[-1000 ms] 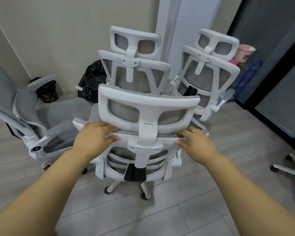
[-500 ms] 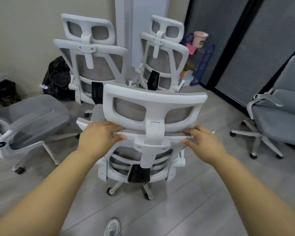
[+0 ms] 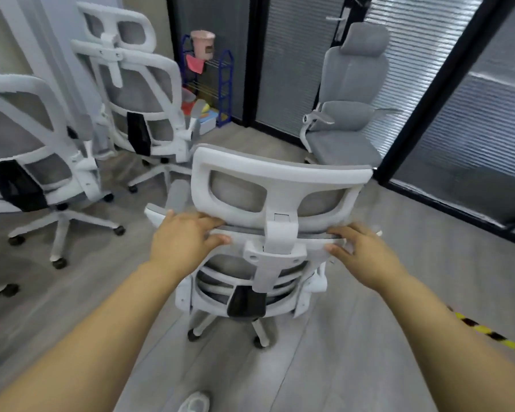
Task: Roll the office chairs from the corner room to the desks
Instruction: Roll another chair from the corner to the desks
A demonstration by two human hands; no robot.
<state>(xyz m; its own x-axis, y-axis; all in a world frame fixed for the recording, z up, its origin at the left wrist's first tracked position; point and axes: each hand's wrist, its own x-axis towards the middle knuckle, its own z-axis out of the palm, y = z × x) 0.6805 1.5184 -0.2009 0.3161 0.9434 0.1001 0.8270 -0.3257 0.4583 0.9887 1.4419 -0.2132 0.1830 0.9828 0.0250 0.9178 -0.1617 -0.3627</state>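
A white-framed office chair with grey mesh (image 3: 280, 185) stands right in front of me, its back toward me. My left hand (image 3: 185, 236) grips the top edge of the backrest left of the headrest post, fingers over the rim and thumb underneath. My right hand (image 3: 360, 251) grips the same edge on the right side. The chair's castors rest on the grey floor below.
Two more white mesh chairs stand at the left (image 3: 21, 150) and the back left (image 3: 137, 93). A grey padded chair (image 3: 348, 114) sits by the glass partition. A blue rack with a pink bucket (image 3: 208, 81) fills the corner. Yellow-black floor tape (image 3: 488, 334) runs at the right.
The chair and my view have swung to the right. The other mesh chairs have slid to the left of the frame, and the grey padded chair is now ahead. Both hands keep their hold.
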